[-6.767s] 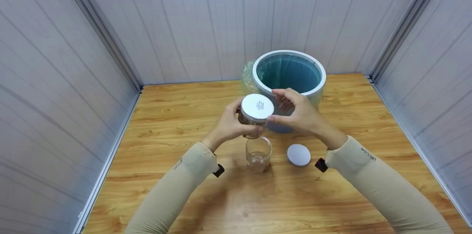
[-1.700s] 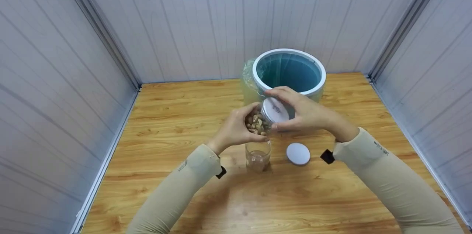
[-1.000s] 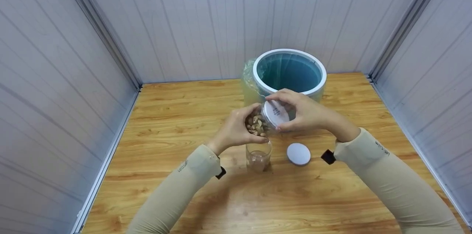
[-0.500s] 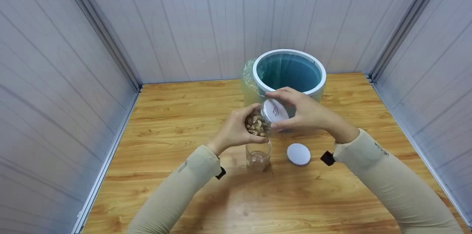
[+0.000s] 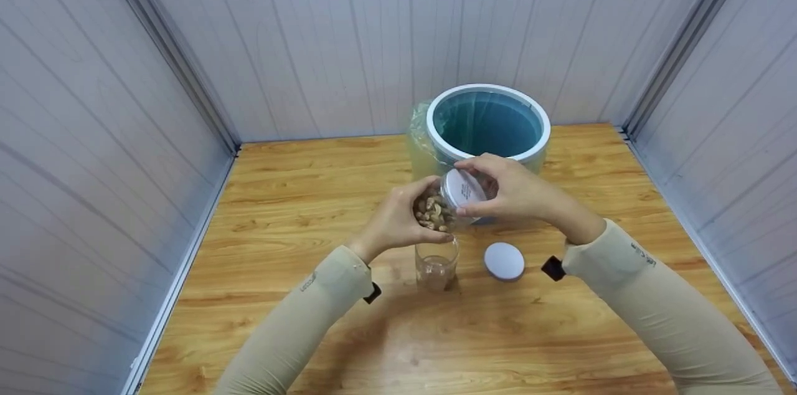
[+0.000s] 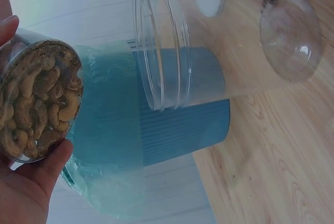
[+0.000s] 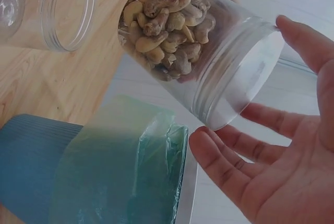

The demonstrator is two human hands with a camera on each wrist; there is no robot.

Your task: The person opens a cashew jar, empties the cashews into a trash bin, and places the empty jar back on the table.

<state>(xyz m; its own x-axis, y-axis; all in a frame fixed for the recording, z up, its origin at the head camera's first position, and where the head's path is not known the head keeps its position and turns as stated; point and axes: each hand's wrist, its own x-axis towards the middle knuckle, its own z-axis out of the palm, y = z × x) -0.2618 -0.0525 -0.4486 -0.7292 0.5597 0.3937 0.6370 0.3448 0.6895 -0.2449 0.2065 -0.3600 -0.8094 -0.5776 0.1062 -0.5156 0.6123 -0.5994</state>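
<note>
Clear cylindrical jar (image 7: 209, 51) of many curved brown nuts (image 7: 164, 36), one, tilted above the wood-grain table (image 5: 299, 227); left hand (image 5: 395, 214) curls round its side, right hand (image 5: 520, 192) pinches its one round white lid (image 5: 462, 188) by the edge, fingers part-spread. Below: one more clear jar (image 5: 436, 264), upright, lidless, with a second round white lid (image 5: 504, 261) lying just beside it; behind, one blue bin (image 5: 488, 88), white-rimmed, plastic-lined.

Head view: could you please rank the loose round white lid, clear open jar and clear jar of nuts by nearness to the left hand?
1. Jar of nuts, held in the left hand.
2. Open jar, upright, lower in view.
3. Loose lid, farther off to the right.
</note>
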